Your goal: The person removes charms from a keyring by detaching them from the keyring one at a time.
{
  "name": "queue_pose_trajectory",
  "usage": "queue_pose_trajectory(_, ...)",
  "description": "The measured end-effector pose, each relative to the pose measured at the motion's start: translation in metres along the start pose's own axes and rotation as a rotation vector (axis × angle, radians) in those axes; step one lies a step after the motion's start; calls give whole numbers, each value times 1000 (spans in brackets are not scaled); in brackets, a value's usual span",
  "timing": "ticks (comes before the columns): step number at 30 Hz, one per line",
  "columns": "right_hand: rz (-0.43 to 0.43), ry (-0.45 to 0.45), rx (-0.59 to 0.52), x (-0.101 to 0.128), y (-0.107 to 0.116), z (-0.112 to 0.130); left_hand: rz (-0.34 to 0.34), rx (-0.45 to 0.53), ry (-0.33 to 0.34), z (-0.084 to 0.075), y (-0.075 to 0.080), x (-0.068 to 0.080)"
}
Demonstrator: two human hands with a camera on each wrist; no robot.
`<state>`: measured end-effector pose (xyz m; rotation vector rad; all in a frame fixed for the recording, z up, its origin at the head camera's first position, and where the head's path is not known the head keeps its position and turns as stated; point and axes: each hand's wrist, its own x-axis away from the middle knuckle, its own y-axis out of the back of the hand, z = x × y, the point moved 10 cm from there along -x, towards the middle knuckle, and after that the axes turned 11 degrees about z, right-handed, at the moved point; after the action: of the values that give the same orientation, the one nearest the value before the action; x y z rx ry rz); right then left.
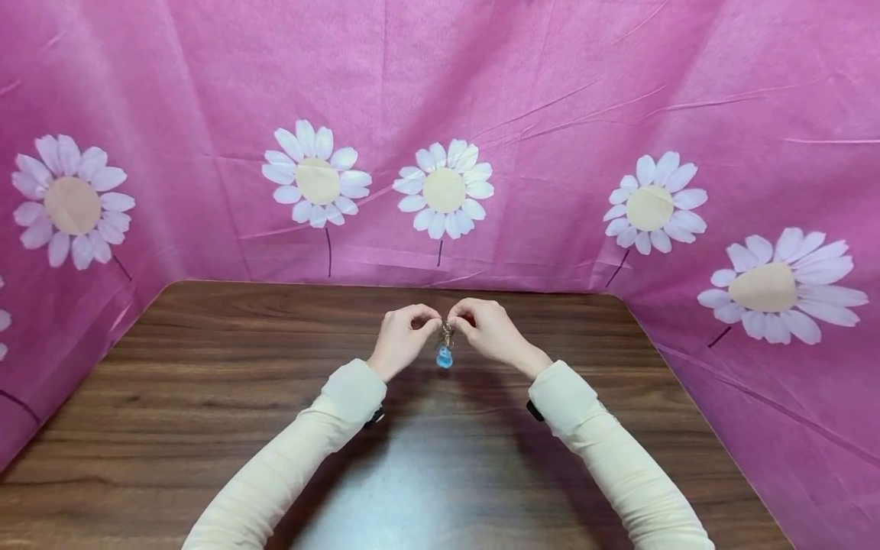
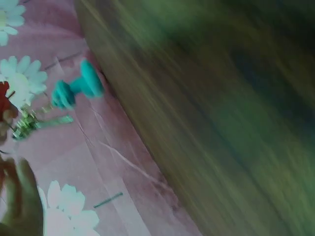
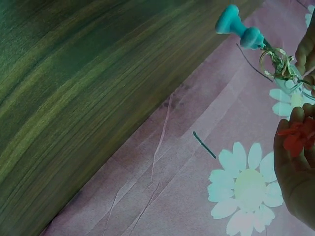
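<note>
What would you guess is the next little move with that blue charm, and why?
Probably working the metal ring open or along. Both the left hand and right hand pinch it above the table, with the blue charm dangling free.

Teal charm point(image 3: 239, 28) on metal ring point(image 3: 275, 61) between fingertips point(image 3: 305, 51), over floral cloth point(image 3: 206, 162).
</note>
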<state>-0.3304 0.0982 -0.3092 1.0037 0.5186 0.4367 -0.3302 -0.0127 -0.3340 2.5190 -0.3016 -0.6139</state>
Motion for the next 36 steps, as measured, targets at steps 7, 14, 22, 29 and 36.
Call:
queue_pose_trajectory(7, -29, -50, 10, -2, 3, -3, 47, 81, 156, 7, -8, 1)
queue_pose_trajectory(14, -57, -93, 3, -3, 6, -5, 65, 105, 165, 7, -15, -3)
queue_pose_trajectory(22, -64, -118, -18, -3, 5, -6, 45, 93, 134, 7, -16, -4)
queue_pose_trajectory(29, -87, -104, -25, -3, 10, -7, -12, 35, 49, -1, -6, -5)
queue_pose_trajectory(36, -68, -97, -16, -1, 10, -7, -29, -32, 24, -1, -2, -5)
